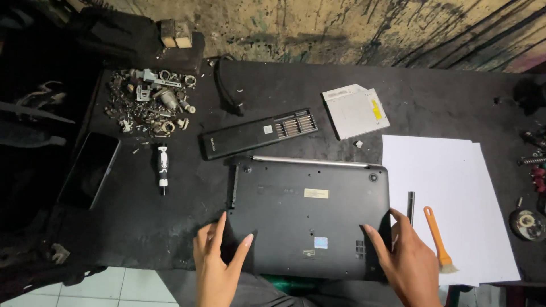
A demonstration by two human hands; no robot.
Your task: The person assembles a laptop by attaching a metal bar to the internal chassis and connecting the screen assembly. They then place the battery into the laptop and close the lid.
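A black laptop (310,213) lies upside down on the dark table, its underside with labels and vents facing up. My left hand (217,264) rests at its near left corner, fingers spread, thumb on the casing. At the near right edge, my right hand (405,261) touches the laptop with its fingers apart. Neither hand holds anything.
Behind the laptop lie a black screwdriver bit case (259,133), a silver optical drive (356,111) and a black cable (227,88). A heap of metal parts (151,102), a small screwdriver (162,167) and a phone (89,169) sit left. White paper (449,187) holds an orange brush (439,239).
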